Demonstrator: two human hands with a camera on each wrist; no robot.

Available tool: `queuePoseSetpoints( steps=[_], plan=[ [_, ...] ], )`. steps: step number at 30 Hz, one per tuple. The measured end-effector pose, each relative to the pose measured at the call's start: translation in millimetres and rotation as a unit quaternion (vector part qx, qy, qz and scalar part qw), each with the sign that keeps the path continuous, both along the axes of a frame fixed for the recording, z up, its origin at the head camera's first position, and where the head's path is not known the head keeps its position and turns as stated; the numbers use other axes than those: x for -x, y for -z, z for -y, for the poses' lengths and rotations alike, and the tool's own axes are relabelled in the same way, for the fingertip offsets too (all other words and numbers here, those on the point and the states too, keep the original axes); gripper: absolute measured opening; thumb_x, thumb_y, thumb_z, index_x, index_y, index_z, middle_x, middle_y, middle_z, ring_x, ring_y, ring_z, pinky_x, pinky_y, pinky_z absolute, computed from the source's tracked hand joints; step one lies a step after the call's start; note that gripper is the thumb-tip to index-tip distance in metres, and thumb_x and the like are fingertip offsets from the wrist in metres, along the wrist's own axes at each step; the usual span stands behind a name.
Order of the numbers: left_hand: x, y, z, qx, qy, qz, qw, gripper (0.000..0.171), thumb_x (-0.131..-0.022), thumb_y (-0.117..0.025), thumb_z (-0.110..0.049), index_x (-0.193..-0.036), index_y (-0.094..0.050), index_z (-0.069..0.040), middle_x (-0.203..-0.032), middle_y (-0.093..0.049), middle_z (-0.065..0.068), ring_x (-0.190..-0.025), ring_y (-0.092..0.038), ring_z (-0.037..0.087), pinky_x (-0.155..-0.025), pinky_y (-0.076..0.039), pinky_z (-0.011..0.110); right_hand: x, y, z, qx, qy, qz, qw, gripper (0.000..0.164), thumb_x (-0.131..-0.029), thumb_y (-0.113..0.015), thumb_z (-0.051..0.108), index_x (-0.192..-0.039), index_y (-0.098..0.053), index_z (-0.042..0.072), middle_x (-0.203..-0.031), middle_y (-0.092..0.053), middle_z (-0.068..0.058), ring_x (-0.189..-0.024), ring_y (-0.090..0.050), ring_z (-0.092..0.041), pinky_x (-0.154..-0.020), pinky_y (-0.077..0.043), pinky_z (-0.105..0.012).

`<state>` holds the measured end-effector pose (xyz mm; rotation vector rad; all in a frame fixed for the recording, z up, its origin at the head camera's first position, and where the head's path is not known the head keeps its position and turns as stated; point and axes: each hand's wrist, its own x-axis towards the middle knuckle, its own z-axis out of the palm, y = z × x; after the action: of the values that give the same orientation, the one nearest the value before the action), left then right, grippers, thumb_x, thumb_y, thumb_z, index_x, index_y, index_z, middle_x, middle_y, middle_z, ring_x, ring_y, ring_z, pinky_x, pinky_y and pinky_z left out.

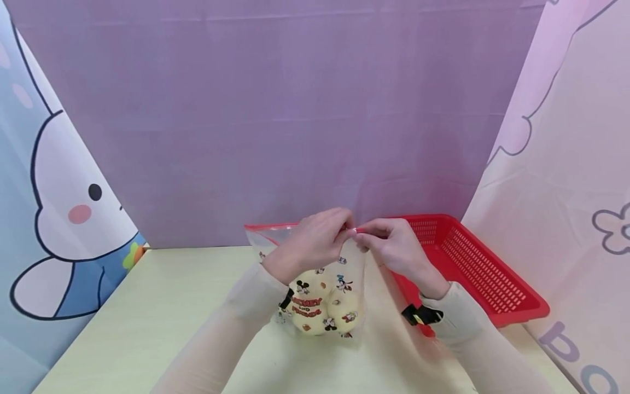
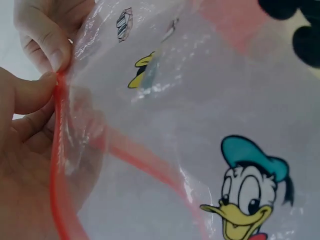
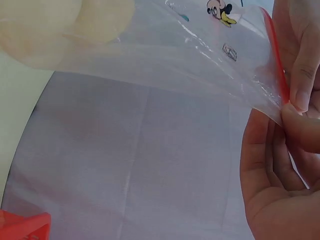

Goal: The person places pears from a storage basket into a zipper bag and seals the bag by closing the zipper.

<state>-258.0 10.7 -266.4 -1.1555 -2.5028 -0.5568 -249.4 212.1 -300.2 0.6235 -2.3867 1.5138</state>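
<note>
A clear zip bag (image 1: 351, 306) with a red zip edge (image 2: 57, 165) and printed cartoon characters stands upright on the table. Pale cream round items (image 1: 315, 323) show through its lower part; their kind is unclear. At the bag's top right corner, my left hand (image 1: 320, 241) pinches the red edge between thumb and fingers. My right hand (image 1: 400, 249) pinches the same edge right beside it, fingertips nearly touching the left ones. In the left wrist view, the zip edge sags apart away from the fingers, showing a gap at the far side.
A red plastic basket (image 1: 492, 268) with perforated sides stands on the right of the pale yellow table (image 1: 187, 295), partly behind my right forearm. A purple cloth (image 1: 295, 120) forms the back, and printed cartoon cloths (image 1: 74, 180) hang at both sides.
</note>
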Motion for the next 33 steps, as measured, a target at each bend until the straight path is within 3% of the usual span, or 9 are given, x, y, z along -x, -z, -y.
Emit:
queuePoseSetpoints(
  steps=[5, 12, 18, 21, 28, 33],
  plan=[
    [1.4, 2.5, -0.5, 0.010, -0.007, -0.009, 0.9999, 0.005, -0.102, -0.062, -0.015, -0.103, -0.059, -0.011, -0.089, -0.056, -0.003, -0.076, -0.052, 0.013, -0.068, -0.048, 0.027, -0.5, 2.6, -0.6, 0.001, 0.000, -0.022, 1.000, 0.012, -0.094, -0.072, 0.005, -0.104, -0.078, 0.002, -0.085, -0.073, -0.008, -0.074, -0.067, -0.023, -0.065, -0.058, -0.030],
    [3.9, 4.4, 4.2, 0.029, -0.008, -0.023, 0.9993, 0.006, -0.104, -0.057, -0.012, -0.098, -0.055, -0.010, -0.086, -0.052, -0.002, -0.073, -0.051, 0.014, -0.066, -0.047, 0.029, -3.2, 2.6, -3.3, -0.006, 0.014, -0.049, 0.999, 0.012, -0.095, -0.071, 0.005, -0.103, -0.079, 0.002, -0.084, -0.074, -0.008, -0.072, -0.067, -0.020, -0.057, -0.054, -0.028],
    [5.7, 9.5, 15.4, 0.023, -0.019, -0.022, 0.9993, 0.008, -0.101, -0.059, -0.009, -0.095, -0.055, -0.011, -0.085, -0.052, -0.003, -0.074, -0.051, 0.014, -0.066, -0.047, 0.029, -4.5, 4.1, -9.3, 0.001, 0.022, -0.035, 0.999, 0.011, -0.095, -0.072, 0.008, -0.102, -0.079, 0.002, -0.085, -0.073, -0.009, -0.074, -0.067, -0.022, -0.052, -0.052, -0.030],
    [6.4, 12.3, 20.0, 0.015, -0.015, -0.025, 0.9995, 0.007, -0.101, -0.059, -0.009, -0.095, -0.057, -0.011, -0.085, -0.053, -0.003, -0.074, -0.050, 0.013, -0.067, -0.047, 0.029, -4.1, 5.1, -9.5, 0.002, 0.019, -0.033, 0.999, 0.010, -0.095, -0.072, 0.007, -0.101, -0.079, 0.003, -0.084, -0.073, -0.008, -0.074, -0.068, -0.023, -0.060, -0.057, -0.029],
    [4.3, 11.9, 24.9, 0.004, -0.012, -0.025, 0.9996, 0.006, -0.100, -0.060, -0.007, -0.095, -0.057, -0.010, -0.085, -0.054, -0.003, -0.074, -0.050, 0.013, -0.067, -0.047, 0.029, -4.0, -1.6, -5.3, -0.026, 0.014, 0.001, 1.000, 0.013, -0.096, -0.073, 0.017, -0.105, -0.077, 0.008, -0.082, -0.068, -0.009, -0.068, -0.059, -0.026, -0.048, -0.045, -0.029],
    [2.7, 10.7, 25.1, -0.006, -0.009, -0.024, 0.9997, 0.003, -0.099, -0.059, -0.010, -0.096, -0.059, -0.009, -0.085, -0.056, -0.003, -0.073, -0.051, 0.012, -0.065, -0.047, 0.028, -5.2, -5.8, 1.4, -0.047, 0.014, -0.004, 0.999, 0.018, -0.094, -0.075, 0.018, -0.107, -0.077, 0.007, -0.089, -0.071, -0.008, -0.074, -0.062, -0.029, -0.059, -0.051, -0.029]
  ],
)
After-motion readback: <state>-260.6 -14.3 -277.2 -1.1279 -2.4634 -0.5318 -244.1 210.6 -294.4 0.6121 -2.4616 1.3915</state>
